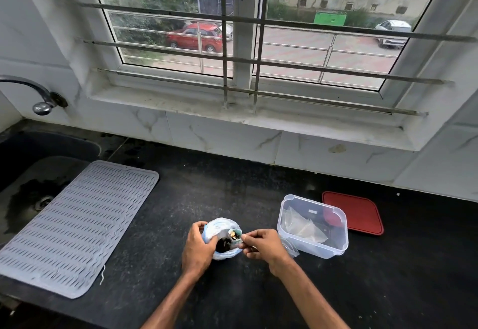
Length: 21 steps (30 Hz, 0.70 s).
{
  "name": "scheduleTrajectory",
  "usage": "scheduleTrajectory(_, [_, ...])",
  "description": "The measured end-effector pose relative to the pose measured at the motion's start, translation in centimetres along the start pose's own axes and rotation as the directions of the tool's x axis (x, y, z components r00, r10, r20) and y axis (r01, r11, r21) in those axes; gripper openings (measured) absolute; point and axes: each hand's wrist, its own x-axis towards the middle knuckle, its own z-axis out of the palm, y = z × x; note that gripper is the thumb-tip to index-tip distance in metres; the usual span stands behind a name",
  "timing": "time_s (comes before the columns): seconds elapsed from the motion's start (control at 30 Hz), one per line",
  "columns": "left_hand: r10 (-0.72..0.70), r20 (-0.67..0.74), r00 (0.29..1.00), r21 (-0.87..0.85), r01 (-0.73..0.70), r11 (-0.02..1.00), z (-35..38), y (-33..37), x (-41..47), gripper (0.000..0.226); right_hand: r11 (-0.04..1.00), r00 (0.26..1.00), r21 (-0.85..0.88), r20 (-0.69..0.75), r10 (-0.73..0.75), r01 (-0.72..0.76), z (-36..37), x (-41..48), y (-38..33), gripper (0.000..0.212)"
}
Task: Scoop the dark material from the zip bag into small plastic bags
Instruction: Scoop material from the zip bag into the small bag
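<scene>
While left hand (198, 247) holds zip bag (223, 227), right hand (262, 244) pinches rim.

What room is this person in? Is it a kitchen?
Most likely a home kitchen. There is a dark sink with a tap on the wall, a grey ribbed drying mat beside it, and a clear food container on the black countertop.

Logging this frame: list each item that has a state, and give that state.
zip bag: open, dark material inside
left hand: gripping the bag's side
right hand: pinching something small at the bag's mouth
clear container: lid off, clear bags inside
red lid: flat on the counter behind the container
tap: not running
</scene>
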Motion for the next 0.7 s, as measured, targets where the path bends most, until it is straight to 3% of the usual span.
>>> scheduleTrajectory(0.2, [0.043,-0.118,0.992,-0.058,-0.051,0.997,1.2,0.4,0.4,0.028,0.997,0.999,0.065,-0.016,-0.039,0.04,-3.2,-2.1,-1.7,0.012])
scheduleTrajectory(0.37, [-0.113,0.005,0.994,-0.235,0.111,0.965,3.8,2.1,1.1,0.033,0.994,0.993,0.082,-0.094,-0.071,0.079,-6.7,-2.9,-2.3,0.012])
scheduleTrajectory(0.5, [-0.068,0.089,0.994,-0.214,0.086,0.973,4.3,2.4,1.5,0.046,0.992,0.99,0.094,-0.12,-0.076,0.087,-8.6,-3.3,-2.4,0.011])
scheduleTrajectory(0.6, [0.038,0.067,0.997,-0.094,-0.031,0.995,3.4,2.6,1.1,0.072,0.989,0.987,0.099,-0.131,-0.093,0.106,-9.4,-3.6,-2.3,0.008])
scheduleTrajectory(0.7, [0.332,-0.096,0.939,0.031,-0.33,0.943,2.2,3.9,-0.4,0.076,0.989,0.985,0.082,-0.13,-0.115,0.127,-10.0,-3.7,-2.0,0.007])
